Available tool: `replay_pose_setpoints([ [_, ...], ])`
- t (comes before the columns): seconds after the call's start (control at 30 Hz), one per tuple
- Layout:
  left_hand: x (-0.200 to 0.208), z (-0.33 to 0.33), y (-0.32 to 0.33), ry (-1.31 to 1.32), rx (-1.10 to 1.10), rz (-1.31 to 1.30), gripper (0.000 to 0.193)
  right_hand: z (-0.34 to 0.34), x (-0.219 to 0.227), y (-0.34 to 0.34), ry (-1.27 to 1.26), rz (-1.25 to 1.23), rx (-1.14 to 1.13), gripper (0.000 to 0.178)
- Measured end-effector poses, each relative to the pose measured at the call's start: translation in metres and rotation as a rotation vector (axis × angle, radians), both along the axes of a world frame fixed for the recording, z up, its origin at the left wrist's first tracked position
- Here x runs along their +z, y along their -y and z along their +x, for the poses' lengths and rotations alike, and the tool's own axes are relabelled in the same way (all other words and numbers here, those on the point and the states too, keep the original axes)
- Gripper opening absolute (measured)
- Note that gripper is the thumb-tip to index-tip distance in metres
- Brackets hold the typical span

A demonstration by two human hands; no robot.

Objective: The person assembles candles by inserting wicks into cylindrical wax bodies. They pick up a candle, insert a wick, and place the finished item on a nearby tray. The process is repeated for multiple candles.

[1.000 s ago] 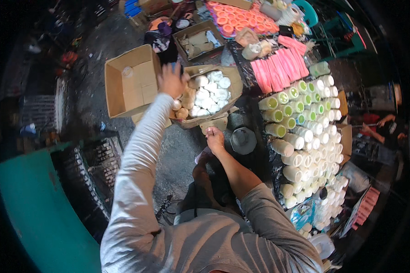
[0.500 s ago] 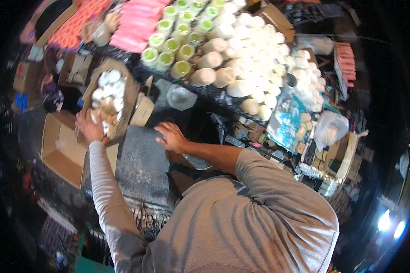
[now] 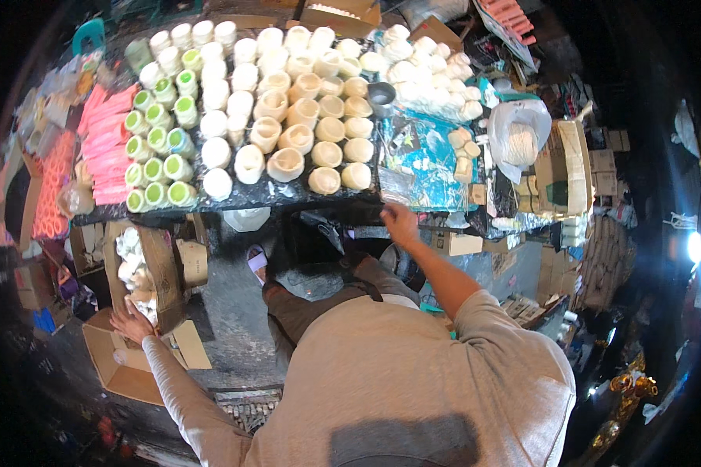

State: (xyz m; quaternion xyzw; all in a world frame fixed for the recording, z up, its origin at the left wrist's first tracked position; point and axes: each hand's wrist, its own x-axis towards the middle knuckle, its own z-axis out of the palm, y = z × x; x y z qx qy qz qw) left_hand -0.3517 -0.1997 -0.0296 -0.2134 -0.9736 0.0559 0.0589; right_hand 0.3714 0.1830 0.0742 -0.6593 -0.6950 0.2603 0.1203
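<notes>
My left hand (image 3: 134, 322) is stretched out at the near end of an upright cardboard box (image 3: 163, 284) filled with white and some tan rounded pieces (image 3: 132, 261). Its fingers are apart at the box's edge, and I see nothing in them. Below that hand lies an open cardboard box (image 3: 132, 375) with its flaps spread. My right hand (image 3: 399, 226) is at the near edge of the black-covered table, its fingers loosely extended and nothing visible in them. Rows of cream cup-like pieces (image 3: 296, 140) and green-lined white cups (image 3: 157, 140) stand on the table.
Pink ridged strips (image 3: 105, 148) lie at the table's left. A grey cup (image 3: 382, 97), a blue sheet (image 3: 420, 159) and a clear plastic bag (image 3: 518, 140) are at the right. A white stool-like object (image 3: 246, 219) stands under the table edge.
The view has swung to the right and straightened on the table. My right hand has moved away from my body to the table's edge. My left hand stays by the filled box.
</notes>
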Motion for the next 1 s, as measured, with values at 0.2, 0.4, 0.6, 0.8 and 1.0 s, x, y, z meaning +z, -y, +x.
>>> replay_pose_setpoints([
  [0.2, 0.045, 0.113, -0.065, -0.112, -0.433, 0.311, 0.052, 0.048, -0.004, -0.058, 0.387, 0.080, 0.391, 0.074],
  [0.4, 0.096, 0.352, -0.181, 0.521, -0.778, 0.358, 0.047, 0.072, -0.015, -0.081, 0.399, 0.201, 0.369, 0.053],
  [0.6, 0.128, 0.539, -0.333, 0.890, -1.194, 0.264, 0.044, 0.154, 0.023, -0.146, 0.018, 0.328, -0.213, 0.024],
  [0.8, 0.108, 0.639, -0.503, 0.789, -1.065, 0.075, 0.063, 0.233, 0.009, -0.157, -0.145, -0.034, -0.410, 0.031],
  [1.0, 0.084, 0.672, -0.566, 0.738, -0.950, -0.169, 0.077, 0.212, -0.014, -0.133, 0.398, 0.082, -0.399, 0.071],
])
